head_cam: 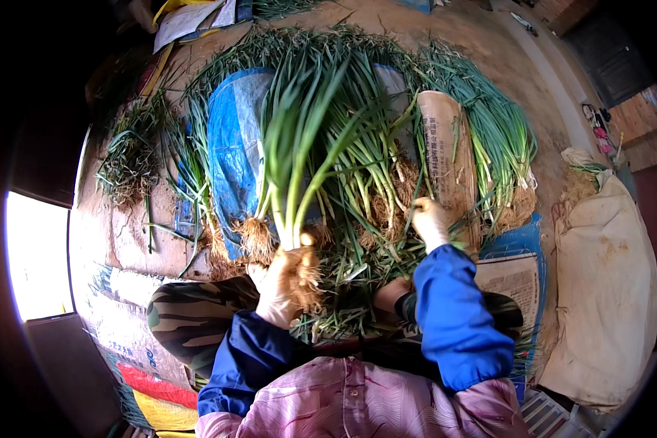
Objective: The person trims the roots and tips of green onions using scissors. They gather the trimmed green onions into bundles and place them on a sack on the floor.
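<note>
My left hand (286, 276), in a pale glove, grips a small bunch of green onions (293, 202) by the base, with the roots hanging by the palm and the leaves pointing away from me. My right hand (430, 219), also gloved, is curled beside the roots of a larger pile of green onions (369, 180); whether its fingers hold a stalk cannot be told. Another rooted clump (254, 238) lies just past my left hand. Loose leaf trimmings (350, 279) cover the floor between my legs.
A heap of green onions (498, 131) lies at the right on sacking, and a tangle of trimmings (128, 159) at the left. A blue woven sack (232, 148) and a brown printed sack (446, 159) lie under the piles. A full pale sack (602, 284) stands at the far right.
</note>
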{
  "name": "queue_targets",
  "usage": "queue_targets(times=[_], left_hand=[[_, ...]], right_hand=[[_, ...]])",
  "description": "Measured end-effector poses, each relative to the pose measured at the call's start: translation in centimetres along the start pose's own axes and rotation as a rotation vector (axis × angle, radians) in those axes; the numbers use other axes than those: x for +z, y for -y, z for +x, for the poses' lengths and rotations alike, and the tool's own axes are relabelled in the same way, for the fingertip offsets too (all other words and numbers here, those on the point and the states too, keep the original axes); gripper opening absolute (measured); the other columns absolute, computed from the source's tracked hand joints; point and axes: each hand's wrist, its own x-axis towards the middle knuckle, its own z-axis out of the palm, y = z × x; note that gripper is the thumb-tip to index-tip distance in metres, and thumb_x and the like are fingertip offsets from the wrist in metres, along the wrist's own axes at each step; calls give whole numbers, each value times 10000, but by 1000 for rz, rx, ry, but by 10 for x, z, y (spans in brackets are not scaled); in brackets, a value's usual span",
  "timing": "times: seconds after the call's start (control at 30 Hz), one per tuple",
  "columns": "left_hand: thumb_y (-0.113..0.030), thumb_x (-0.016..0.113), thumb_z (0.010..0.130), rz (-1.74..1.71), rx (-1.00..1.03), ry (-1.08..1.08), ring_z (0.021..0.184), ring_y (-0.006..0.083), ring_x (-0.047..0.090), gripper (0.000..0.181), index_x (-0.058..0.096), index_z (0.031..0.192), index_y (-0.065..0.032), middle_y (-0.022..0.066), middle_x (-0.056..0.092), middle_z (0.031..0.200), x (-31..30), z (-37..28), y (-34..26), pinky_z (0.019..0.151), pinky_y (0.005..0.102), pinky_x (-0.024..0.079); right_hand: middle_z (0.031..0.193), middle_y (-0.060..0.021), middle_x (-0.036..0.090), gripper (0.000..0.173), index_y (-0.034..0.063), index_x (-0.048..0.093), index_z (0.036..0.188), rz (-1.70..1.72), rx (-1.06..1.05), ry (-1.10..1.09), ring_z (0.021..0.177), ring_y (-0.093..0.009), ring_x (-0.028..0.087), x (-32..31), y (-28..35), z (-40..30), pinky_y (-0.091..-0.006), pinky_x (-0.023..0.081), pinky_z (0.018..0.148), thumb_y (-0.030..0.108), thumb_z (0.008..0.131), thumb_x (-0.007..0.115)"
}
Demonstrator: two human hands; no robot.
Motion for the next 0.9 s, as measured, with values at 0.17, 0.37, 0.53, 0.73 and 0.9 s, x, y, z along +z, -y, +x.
queue_targets(times=[0.17,0.37,0.53,0.73,0.9], left_hand=[[-62,624,831,93,-19,12,972,284,627,214,574,1036,-26,112,646,1009,0,12,9,832,387,525],[-160,675,844,212,-224,-212,1004,274,639,286,609,1009,64,180,677,1003,-25,26,33,929,353,487],[-142,614,879,270,-220,-128,904,208,658,261,603,1066,40,161,677,993,-26,37,41,705,279,554],[-57,596,848,251,-170,-11,809,184,672,294,589,1134,10,155,671,1028,-19,28,30,583,217,535],[36,506,834,82,-236,44,931,232,666,349,574,1176,52,164,655,1071,-21,31,44,832,311,545]], right_hand=[[1441,-132,364,430,171,586,1257,-589,-8,-54,1284,-346,405,1,-90,80,-387,330,1097,47,851,518],[686,-44,617,151,78,561,752,454,-279,-439,519,-127,528,-28,-70,98,-284,424,446,129,864,648],[695,5,522,65,75,591,850,1195,-497,-437,556,-69,441,-162,36,17,-196,392,485,139,860,598],[825,-46,592,56,56,571,916,1054,-947,-524,758,-102,561,-216,119,-79,-253,458,705,111,907,569],[766,-29,602,103,79,549,909,1130,-412,13,682,-141,578,-42,91,-109,-283,493,668,142,874,623]])
